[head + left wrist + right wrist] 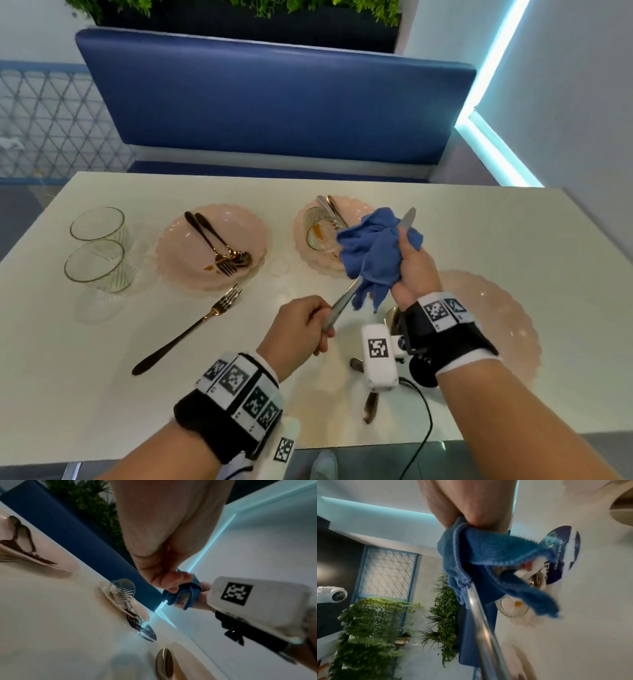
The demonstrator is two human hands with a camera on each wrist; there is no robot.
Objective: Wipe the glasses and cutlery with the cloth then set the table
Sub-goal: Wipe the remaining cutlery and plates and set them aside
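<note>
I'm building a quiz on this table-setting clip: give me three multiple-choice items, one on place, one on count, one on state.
1. Where does the black-handled gold fork lie?
A on a plate
B on the bare white table
C in a glass

2. How many clear glasses stand upright at the table's left?
A one
B two
C four

3. What does the right hand hold?
A nothing
B a spoon
C the blue cloth around the silver knife

Key: 1 B, it rests on the tabletop beside the pink plate. 2 B, far glass and near glass. 3 C, the left hand grips the handle.
</note>
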